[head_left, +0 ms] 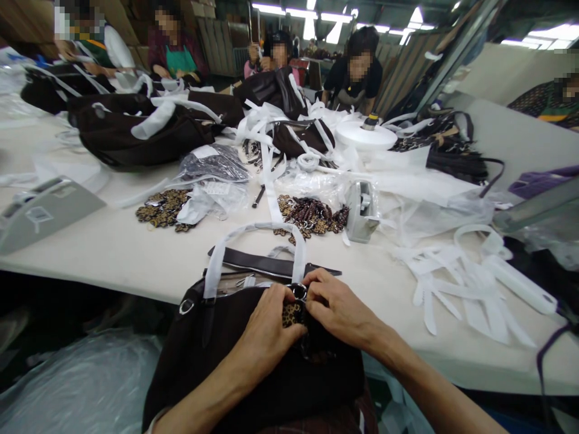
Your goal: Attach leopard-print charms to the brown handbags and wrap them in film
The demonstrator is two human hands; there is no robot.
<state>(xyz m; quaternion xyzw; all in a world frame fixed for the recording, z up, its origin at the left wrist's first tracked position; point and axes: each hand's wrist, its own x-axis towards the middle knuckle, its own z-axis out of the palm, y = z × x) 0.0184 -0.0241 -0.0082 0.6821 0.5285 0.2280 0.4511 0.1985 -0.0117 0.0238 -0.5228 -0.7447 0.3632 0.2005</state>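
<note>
At lower centre of the frame, left hand [266, 334] and right hand [337, 310] both pinch a leopard-print tag [294, 313] on a dark brown bag [217, 355] overhanging the table edge [136, 283]. White strips [456, 289] crowd the right; bare tabletop lies left.

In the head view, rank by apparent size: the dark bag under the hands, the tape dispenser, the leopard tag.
1. Dark bag, though nearest the camera.
2. Tape dispenser.
3. Leopard tag, pinched by both hands.

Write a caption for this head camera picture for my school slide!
Both hands, left hand and right hand, pinch a leopard-print tag on a dark handbag at a crowded table.
</note>
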